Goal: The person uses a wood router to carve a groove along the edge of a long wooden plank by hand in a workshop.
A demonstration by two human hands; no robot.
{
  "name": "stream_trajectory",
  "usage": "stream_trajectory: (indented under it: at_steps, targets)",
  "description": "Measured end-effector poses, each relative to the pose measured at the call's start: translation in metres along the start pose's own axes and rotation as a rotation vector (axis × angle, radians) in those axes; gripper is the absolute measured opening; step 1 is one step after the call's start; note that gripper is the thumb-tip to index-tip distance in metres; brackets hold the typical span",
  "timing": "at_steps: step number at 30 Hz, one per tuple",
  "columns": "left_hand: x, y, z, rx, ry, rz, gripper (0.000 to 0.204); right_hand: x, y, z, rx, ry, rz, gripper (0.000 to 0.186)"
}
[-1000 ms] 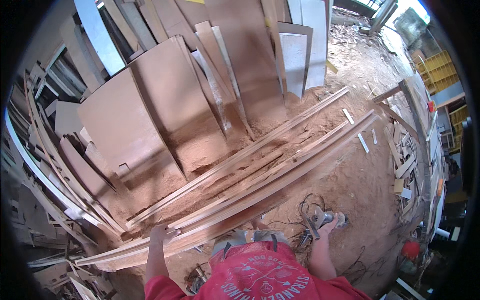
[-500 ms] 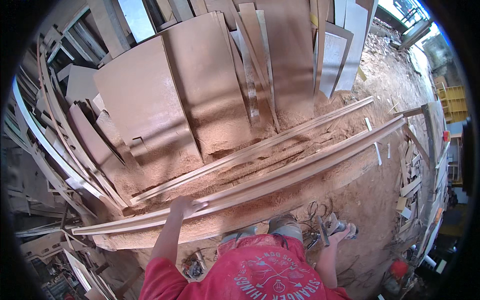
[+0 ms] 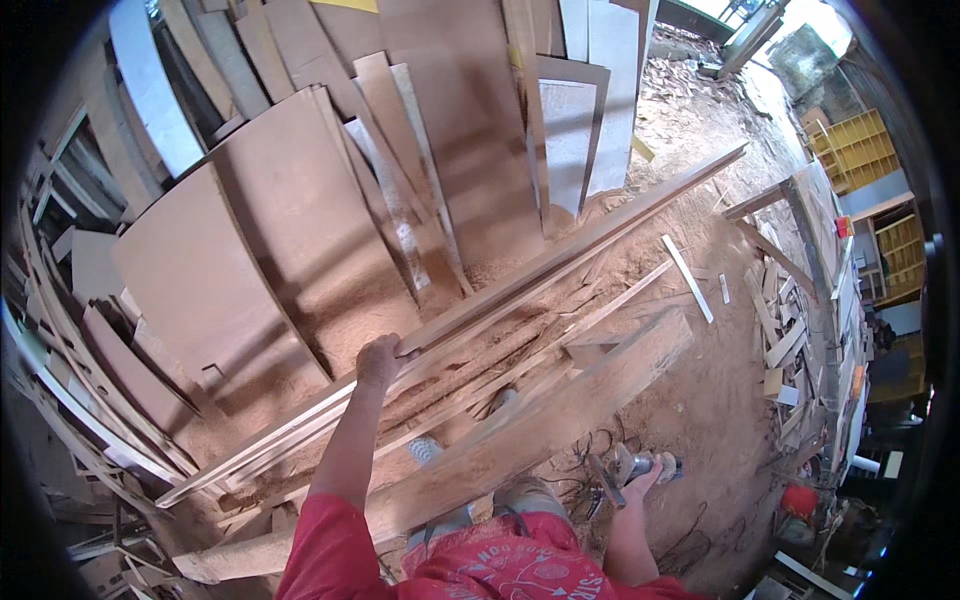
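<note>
A long, grooved wooden moulding (image 3: 560, 250) stretches diagonally from lower left to upper right. My left hand (image 3: 376, 362) is closed over it, left of its middle. Just beneath it runs another pale strip (image 3: 300, 430), partly covered by the moulding. Low at my right side, my right hand (image 3: 645, 482) is wrapped round a power tool (image 3: 622, 466) with a rounded metallic body and a flat plate; its exact kind is unclear. A thick wooden beam (image 3: 560, 410) with a dusty top lies between my body and the moulding.
Large boards (image 3: 330, 190) lean along the far side. Sawdust covers the ground, with thin white offcuts (image 3: 688, 280) on it. Dark cables (image 3: 580, 450) loop near my legs. Scrap wood (image 3: 785, 320) is heaped at the right, near a red round object (image 3: 799, 501).
My left hand has moved the moulding off the thick beam, away from me, to the other strip. The beam's top is now exposed. My right hand keeps the power tool; the view has shifted.
</note>
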State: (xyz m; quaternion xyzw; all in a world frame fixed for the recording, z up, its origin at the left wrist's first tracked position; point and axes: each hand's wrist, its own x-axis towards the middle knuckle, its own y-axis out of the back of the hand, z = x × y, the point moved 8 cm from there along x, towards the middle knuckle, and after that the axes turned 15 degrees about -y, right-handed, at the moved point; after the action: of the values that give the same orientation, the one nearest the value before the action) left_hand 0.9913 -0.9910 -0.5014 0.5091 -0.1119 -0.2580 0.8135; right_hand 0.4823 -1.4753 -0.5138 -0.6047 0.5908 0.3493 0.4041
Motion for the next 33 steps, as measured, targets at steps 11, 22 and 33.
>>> stream_trajectory:
  at_steps: [11, 22, 33]
  targets:
    - [0.161, -0.189, 0.01, 0.198, -0.174, 0.018, 0.042, 0.078, -0.015, -0.035, -0.059, -0.012, 0.053, 0.082]
    - [0.235, -0.278, 0.031, 0.248, -0.178, -0.166, 0.053, 0.121, 0.013, -0.072, -0.078, 0.0, 0.156, 0.081]
    - [0.241, -0.255, -0.014, 0.077, 0.309, -0.091, 0.079, 0.136, -0.005, -0.091, -0.056, 0.025, 0.168, 0.061]
